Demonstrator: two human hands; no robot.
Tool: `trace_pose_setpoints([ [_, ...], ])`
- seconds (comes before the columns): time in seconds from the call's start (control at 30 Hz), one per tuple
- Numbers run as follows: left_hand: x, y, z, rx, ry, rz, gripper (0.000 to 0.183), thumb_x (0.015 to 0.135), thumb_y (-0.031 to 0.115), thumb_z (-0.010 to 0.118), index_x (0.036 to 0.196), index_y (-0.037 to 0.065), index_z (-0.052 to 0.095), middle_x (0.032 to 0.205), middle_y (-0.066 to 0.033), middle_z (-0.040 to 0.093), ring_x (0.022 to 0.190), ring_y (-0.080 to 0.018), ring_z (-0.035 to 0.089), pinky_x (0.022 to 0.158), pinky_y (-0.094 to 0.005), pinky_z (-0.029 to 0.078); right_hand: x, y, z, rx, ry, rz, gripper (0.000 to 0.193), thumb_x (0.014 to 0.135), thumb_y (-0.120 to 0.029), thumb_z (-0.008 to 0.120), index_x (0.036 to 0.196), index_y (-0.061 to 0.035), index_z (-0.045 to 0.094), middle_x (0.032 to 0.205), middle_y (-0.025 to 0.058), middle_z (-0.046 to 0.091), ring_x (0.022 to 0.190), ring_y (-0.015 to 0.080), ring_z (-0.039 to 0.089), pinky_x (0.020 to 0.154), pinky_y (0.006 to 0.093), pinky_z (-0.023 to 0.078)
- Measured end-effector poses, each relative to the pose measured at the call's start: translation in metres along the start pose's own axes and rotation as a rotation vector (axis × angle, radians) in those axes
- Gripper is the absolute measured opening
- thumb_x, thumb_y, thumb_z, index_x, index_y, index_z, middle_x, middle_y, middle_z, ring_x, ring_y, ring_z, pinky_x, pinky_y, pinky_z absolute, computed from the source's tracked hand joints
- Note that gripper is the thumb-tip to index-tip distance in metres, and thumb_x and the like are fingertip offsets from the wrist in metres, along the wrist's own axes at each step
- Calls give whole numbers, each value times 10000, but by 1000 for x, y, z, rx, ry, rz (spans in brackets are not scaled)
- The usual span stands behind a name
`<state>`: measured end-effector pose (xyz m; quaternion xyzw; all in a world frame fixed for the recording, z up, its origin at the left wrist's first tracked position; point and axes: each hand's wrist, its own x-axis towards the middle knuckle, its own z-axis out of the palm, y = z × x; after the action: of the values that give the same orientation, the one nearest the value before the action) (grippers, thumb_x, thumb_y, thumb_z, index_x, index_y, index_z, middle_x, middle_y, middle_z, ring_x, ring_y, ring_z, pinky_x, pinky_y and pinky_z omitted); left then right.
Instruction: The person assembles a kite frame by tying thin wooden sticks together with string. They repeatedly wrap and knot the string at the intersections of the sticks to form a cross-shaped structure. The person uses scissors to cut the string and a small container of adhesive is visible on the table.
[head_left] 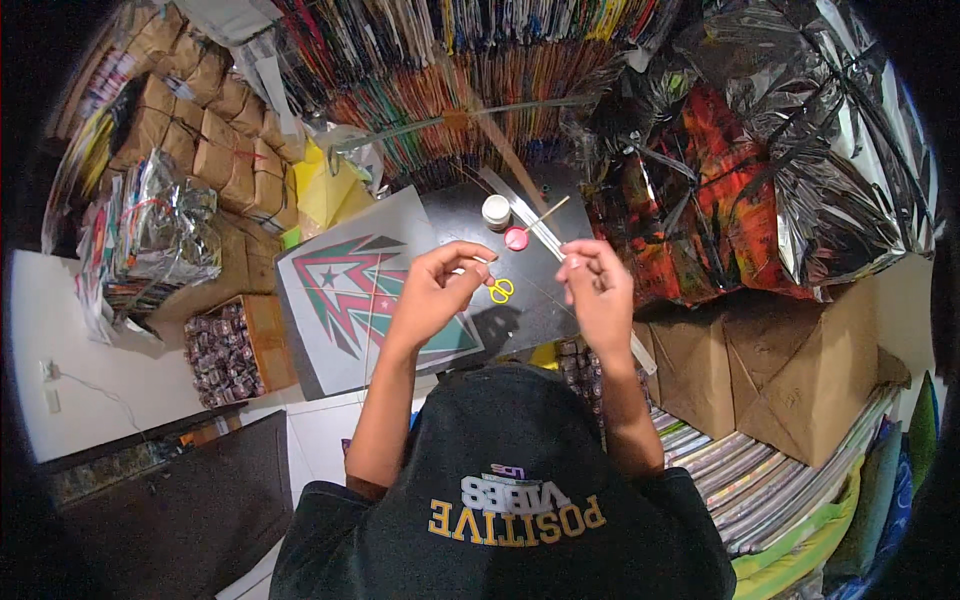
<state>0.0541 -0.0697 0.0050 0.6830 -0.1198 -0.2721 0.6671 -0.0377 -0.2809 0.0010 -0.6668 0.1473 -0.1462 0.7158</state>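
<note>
In the head view, your left hand (445, 285) and right hand (600, 290) are raised on either side of the yellow scissors (501, 291), well apart from each other. Fingertips and thumb come close on each, as if for something fine like thread, but you cannot tell whether either grips anything. The patterned sheet (340, 290) lies left of the scissors, partly behind your left forearm; it probably lies flat to support the thin sticks across it. Beyond the scissors, a white jar (496, 209) and a pink pot (516, 238) stand on the dark counter (455, 215), likely set there within reach. A slim stick (548, 214) slants up by the pot, near silver strips (535, 222). Black-wrapped bundles (700, 190) crowd the right of the scissors, stacked papers (430, 120) the far side; your shirt (500, 430) hides what is nearer you.
</note>
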Motion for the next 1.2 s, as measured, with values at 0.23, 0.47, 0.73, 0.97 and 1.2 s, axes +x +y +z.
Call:
trace_pose_setpoints([
  [0.23, -3, 2, 15, -1, -30, -19, 254, 945, 169, 682, 1167, 53, 721, 883, -45, 738, 596, -40, 571, 500, -187, 399, -8, -3, 17, -63, -163, 51, 174, 1004, -93, 582, 1117, 27, 635, 856, 52, 682, 757, 81, 655, 569, 220, 495],
  [0.47, -3, 1, 19, -59, 0, 29, 258, 928, 160, 710, 1137, 9, 722, 881, -49, 737, 649, -68, 622, 515, -193, 433, -10, 1, 22, -98, -216, 70, 191, 1001, -127, 593, 1116, 20, 635, 875, 79, 702, 773, 87, 670, 558, 238, 499],
  [0.73, -2, 3, 20, -49, 65, -10, 233, 921, 161, 714, 1105, 19, 729, 875, -52, 734, 629, -64, 619, 511, -200, 433, -11, -3, 24, -97, -213, 77, 197, 1000, -127, 592, 1130, 18, 623, 880, 81, 704, 794, 92, 672, 567, 237, 499],
  [0.97, 0, 6, 14, -106, 129, 32, 230, 926, 168, 712, 1088, 5, 720, 859, -64, 725, 607, -67, 603, 511, -206, 436, -12, -8, 19, -113, -236, 124, 177, 995, -99, 584, 1111, 28, 625, 879, 86, 698, 808, 100, 682, 574, 234, 497],
  [1.2, 2, 7, 9, -87, 164, 45, 234, 932, 189, 710, 1085, 12, 726, 842, -62, 724, 595, -60, 595, 490, -194, 410, -13, -5, 14, -136, -251, 105, 164, 994, -91, 582, 1093, 31, 629, 870, 83, 690, 813, 104, 689, 574, 234, 494],
])
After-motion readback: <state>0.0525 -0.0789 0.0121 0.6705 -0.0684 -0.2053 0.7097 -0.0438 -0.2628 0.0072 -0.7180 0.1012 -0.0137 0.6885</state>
